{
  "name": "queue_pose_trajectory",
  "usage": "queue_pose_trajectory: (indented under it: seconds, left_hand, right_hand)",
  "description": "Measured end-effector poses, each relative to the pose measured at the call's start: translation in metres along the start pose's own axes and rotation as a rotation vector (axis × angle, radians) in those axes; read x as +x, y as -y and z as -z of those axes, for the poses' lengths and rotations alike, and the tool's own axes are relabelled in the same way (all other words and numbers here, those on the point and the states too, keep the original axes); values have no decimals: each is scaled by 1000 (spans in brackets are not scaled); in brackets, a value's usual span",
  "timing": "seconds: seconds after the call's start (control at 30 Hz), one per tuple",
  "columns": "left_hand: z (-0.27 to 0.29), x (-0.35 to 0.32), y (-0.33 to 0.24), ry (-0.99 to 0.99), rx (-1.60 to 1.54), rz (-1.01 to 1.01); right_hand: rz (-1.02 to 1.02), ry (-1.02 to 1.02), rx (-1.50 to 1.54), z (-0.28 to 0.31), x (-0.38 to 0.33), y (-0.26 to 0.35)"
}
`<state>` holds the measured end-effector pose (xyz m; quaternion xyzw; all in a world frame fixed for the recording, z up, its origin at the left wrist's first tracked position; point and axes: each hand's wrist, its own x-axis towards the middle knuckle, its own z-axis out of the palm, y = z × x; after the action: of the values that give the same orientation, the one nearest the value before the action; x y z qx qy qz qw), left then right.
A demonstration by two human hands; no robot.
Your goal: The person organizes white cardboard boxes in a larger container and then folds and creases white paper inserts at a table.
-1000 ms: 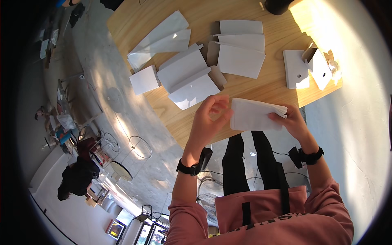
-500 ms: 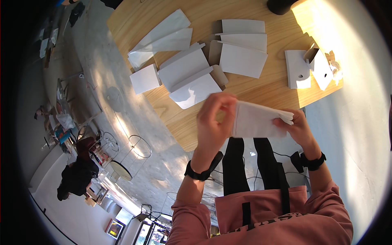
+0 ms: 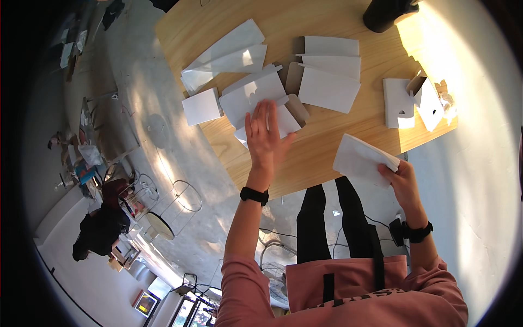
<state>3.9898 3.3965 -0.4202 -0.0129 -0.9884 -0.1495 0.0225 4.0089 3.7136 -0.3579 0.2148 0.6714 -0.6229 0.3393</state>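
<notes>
My left hand reaches over an open white cardboard box, its fingers outstretched and nothing held. The fingertips overlap the box; whether they touch it I cannot tell. At the table's near edge, my right hand pinches the right end of a folded white sheet, thin and layered, which looks like paper or soft cloth. Another opened white box lies to the right with its flaps unfolded. A small closed white box sits at the table's left edge. Behind it are creased white sheets.
The wooden table spans the upper middle. At its right end are a white box piece and an upright white box, each with a hole. A black cylindrical object stands far right. A person in dark clothes is at lower left.
My left hand has let go of the folded white sheet and moved forward and left over the open box. My right hand still holds the sheet, now tilted.
</notes>
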Motion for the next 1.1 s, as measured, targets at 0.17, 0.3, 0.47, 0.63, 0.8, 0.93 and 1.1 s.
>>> queue_pose_trajectory:
  seconds: [0.17, 0.3, 0.47, 0.63, 0.8, 0.93, 1.1]
  left_hand:
    - [16, -4, -6, -85, -18, -32]
    - [85, -23, -48, -74, -325, -62]
    - [214, -51, -98, -39, -277, -83]
    - [316, -65, -143, 60, 17, -112]
    - [375, -91, -168, 75, 124, -82]
    - [405, -118, -180, 62, -279, 62]
    - [372, -175, -175, 293, -1638, 337]
  right_hand:
    - [-25, -18, 38, -5, -26, 13]
    - [83, -134, 21, -12, -75, 73]
    - [229, -209, -103, -17, -151, 150]
    - [210, -89, 57, -4, -206, 176]
    - [241, 32, 167, -12, -245, 201]
    - [212, 177, 360, -2, -266, 205]
    - [168, 33, 527, 1, -268, 197]
